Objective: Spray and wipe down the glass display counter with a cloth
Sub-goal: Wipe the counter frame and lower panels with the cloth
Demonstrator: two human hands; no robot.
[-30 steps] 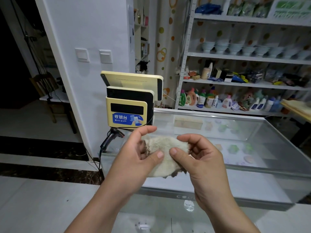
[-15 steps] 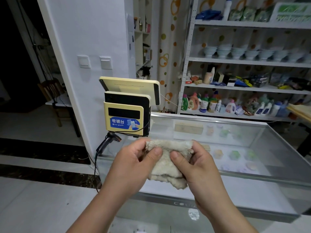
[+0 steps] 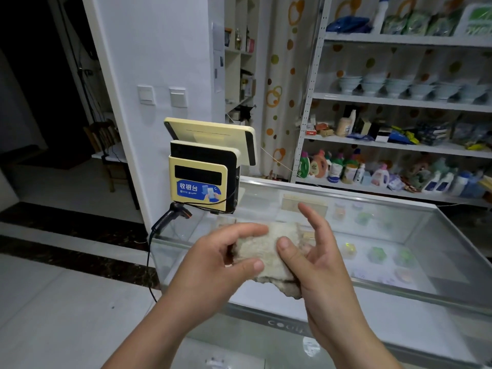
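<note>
A folded beige fluffy cloth (image 3: 262, 251) is held in the air between both hands, above the near left part of the glass display counter (image 3: 415, 265). My left hand (image 3: 213, 267) pinches its left edge between thumb and fingers. My right hand (image 3: 316, 262) presses its thumb on the cloth's right side, with the palm under it and the fingers spread upward. No spray bottle for the task is in my hands.
A yellow cash register terminal (image 3: 207, 169) stands on the counter's far left corner, with a black barcode scanner (image 3: 170, 217) and cable hanging beside it. Shelves (image 3: 399, 145) with bottles and bowls line the back wall. A white wall (image 3: 149, 62) rises at left.
The cloth has been folded more compactly between the hands. My right hand's fingers have opened and spread upward, leaving the thumb and palm on the cloth.
</note>
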